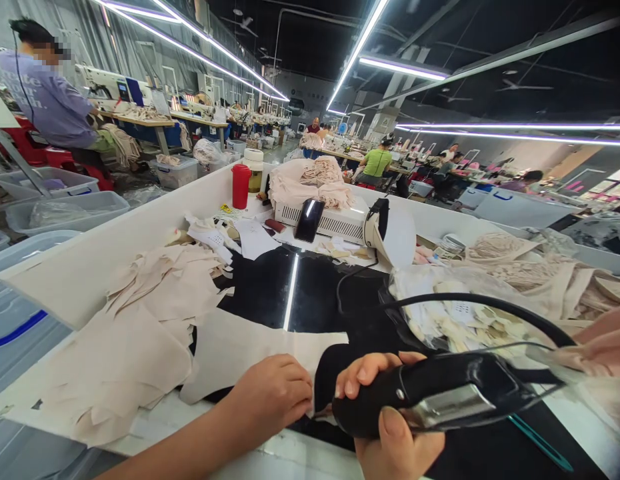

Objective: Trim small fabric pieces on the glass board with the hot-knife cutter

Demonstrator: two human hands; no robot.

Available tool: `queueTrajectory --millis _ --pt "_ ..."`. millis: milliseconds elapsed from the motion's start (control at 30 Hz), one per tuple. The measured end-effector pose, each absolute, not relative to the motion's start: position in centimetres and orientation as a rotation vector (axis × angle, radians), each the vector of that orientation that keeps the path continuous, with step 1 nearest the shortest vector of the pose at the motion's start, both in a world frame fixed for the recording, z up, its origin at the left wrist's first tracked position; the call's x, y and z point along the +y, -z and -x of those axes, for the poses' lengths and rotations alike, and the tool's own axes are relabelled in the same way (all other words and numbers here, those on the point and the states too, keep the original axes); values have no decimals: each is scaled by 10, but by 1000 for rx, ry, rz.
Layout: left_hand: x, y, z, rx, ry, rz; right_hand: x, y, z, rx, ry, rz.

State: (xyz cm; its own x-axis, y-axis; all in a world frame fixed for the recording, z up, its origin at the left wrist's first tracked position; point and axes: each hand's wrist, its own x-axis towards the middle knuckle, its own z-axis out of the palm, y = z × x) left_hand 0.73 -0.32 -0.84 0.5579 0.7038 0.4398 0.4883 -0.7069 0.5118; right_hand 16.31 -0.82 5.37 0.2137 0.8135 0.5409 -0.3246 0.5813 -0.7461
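Note:
My right hand point(390, 427) is wrapped round the handle of a black corded hand tool with a metal plate point(440, 397), held low over the black table top. Its cable point(490, 307) loops up to the right. My left hand point(273, 393) is curled with the fingers closed, pressing down on a white fabric piece point(240, 350) at the near edge, right beside the tool's nose. What, if anything, the left fingers pinch is hidden.
A pile of beige cut fabric pieces point(140, 320) lies to the left. A clear bag of small pieces point(455, 313) sits right. Behind stand a red cup point(240, 185), a phone point(309, 220), a white machine point(335, 223). Other people work at distant tables.

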Motion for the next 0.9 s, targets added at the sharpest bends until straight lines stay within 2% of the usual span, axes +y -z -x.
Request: queueTrajectory --millis 900 --pt "-7 7 -8 1046 -946 -2390 -8 -56 -163 -1073 -859 518"
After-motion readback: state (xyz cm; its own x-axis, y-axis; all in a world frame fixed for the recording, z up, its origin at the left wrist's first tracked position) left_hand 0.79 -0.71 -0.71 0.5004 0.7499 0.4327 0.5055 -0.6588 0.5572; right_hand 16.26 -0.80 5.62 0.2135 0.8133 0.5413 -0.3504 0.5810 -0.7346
